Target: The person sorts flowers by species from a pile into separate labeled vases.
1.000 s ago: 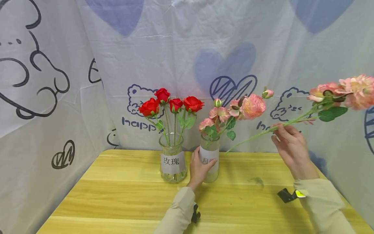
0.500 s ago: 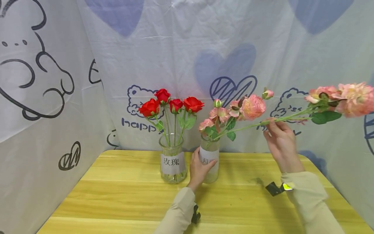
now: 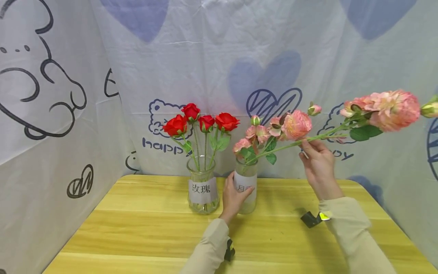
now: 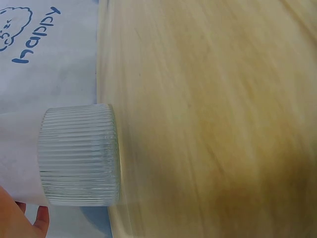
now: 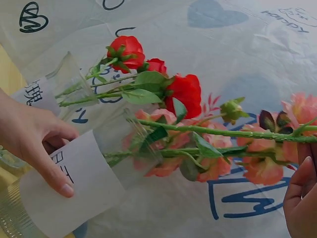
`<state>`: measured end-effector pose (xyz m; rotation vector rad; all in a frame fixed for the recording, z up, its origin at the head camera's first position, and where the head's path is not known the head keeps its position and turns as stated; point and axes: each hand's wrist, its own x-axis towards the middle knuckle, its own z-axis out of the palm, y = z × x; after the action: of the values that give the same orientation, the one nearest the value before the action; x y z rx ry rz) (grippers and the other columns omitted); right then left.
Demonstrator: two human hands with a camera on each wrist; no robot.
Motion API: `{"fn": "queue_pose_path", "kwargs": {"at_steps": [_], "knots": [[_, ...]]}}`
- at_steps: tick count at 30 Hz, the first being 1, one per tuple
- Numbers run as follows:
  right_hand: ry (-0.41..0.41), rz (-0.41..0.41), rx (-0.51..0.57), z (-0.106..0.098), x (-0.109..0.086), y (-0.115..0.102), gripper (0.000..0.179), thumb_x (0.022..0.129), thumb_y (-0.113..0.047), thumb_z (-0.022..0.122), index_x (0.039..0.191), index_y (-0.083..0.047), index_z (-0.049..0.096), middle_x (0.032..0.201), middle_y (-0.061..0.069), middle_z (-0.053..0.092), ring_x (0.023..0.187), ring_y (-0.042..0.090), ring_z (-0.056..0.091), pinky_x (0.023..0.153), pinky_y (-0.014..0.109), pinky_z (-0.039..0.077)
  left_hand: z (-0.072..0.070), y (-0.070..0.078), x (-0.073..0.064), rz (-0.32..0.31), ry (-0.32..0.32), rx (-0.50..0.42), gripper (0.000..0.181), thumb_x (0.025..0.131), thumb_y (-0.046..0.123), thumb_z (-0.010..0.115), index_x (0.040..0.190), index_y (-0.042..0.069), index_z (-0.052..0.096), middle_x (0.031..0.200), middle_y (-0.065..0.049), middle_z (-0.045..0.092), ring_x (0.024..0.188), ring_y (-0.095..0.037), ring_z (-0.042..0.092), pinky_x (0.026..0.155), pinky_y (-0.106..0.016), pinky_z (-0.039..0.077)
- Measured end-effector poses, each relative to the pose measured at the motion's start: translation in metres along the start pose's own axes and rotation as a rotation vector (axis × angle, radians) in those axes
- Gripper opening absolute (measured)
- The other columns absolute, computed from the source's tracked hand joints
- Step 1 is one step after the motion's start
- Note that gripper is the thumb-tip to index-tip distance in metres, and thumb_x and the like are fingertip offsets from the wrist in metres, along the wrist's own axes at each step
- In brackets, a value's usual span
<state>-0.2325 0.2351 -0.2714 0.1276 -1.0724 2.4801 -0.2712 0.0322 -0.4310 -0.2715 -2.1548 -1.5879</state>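
My left hand (image 3: 233,197) grips a clear glass vase (image 3: 249,207) with a white paper label, thumb across the label. Ribbed glass shows at the vase's base (image 4: 81,156) in the left wrist view. A spray of pink flowers (image 3: 296,125) leans right out of this vase. Between thumb and fingers, my right hand (image 3: 319,165) pinches the green stem (image 3: 291,145) of a second pink flower spray (image 3: 393,110). That stem slopes down leftward, its lower end at the vase mouth. In the right wrist view the held stem (image 5: 213,131) crosses the vase rim.
Left of the labelled vase stands another glass vase (image 3: 203,208) with a paper label, holding several red roses (image 3: 226,121). Both are near the back edge of the wooden table (image 3: 143,228). A printed white cloth (image 3: 205,68) hangs right behind.
My right hand has moved left with the pink flower spray, bringing the stem's lower end from beside the vase to its mouth. My left hand has stayed on the vase.
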Motion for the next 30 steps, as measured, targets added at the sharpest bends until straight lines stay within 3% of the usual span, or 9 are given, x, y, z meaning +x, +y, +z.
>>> {"fn": "queue_pose_path", "kwargs": {"at_steps": [8, 22, 27, 30], "knots": [[0.035, -0.014, -0.092, 0.014, -0.004, 0.011, 0.011, 0.084, 0.001, 0.071, 0.076, -0.007, 0.068, 0.077, 0.003, 0.069, 0.074, 0.012, 0.062, 0.059, 0.019, 0.047, 0.000, 0.000, 0.000, 0.003, -0.003, 0.003, 0.076, 0.074, 0.025, 0.085, 0.135, 0.000, 0.047, 0.120, -0.017, 0.055, 0.106, -0.032, 0.056, 0.090, -0.048, 0.047], [0.017, -0.025, -0.221, 0.024, -0.010, 0.036, 0.025, 0.088, 0.004, 0.067, 0.069, -0.013, 0.066, 0.074, -0.002, 0.068, 0.071, 0.009, 0.061, 0.058, 0.018, 0.047, 0.000, -0.001, 0.000, 0.003, -0.004, 0.015, 0.077, 0.074, 0.027, 0.085, 0.135, -0.001, 0.046, 0.120, -0.017, 0.055, 0.104, -0.032, 0.057, 0.088, -0.048, 0.048], [0.012, -0.061, -0.360, 0.029, -0.011, 0.043, 0.026, 0.087, 0.000, 0.069, 0.069, -0.018, 0.068, 0.072, -0.006, 0.067, 0.071, 0.007, 0.061, 0.058, 0.018, 0.048, 0.001, -0.001, 0.000, 0.003, -0.006, 0.011, 0.078, 0.074, 0.027, 0.085, 0.135, -0.001, 0.046, 0.121, -0.017, 0.055, 0.105, -0.032, 0.056, 0.089, -0.048, 0.048], [0.006, -0.112, -0.484, 0.033, -0.010, 0.046, 0.011, 0.086, -0.006, 0.073, 0.076, -0.012, 0.072, 0.073, -0.009, 0.067, 0.072, 0.006, 0.060, 0.059, 0.020, 0.050, 0.001, 0.000, 0.000, 0.005, -0.004, 0.009, 0.077, 0.074, 0.026, 0.085, 0.135, -0.001, 0.046, 0.120, -0.017, 0.055, 0.105, -0.033, 0.056, 0.089, -0.049, 0.048]]}}
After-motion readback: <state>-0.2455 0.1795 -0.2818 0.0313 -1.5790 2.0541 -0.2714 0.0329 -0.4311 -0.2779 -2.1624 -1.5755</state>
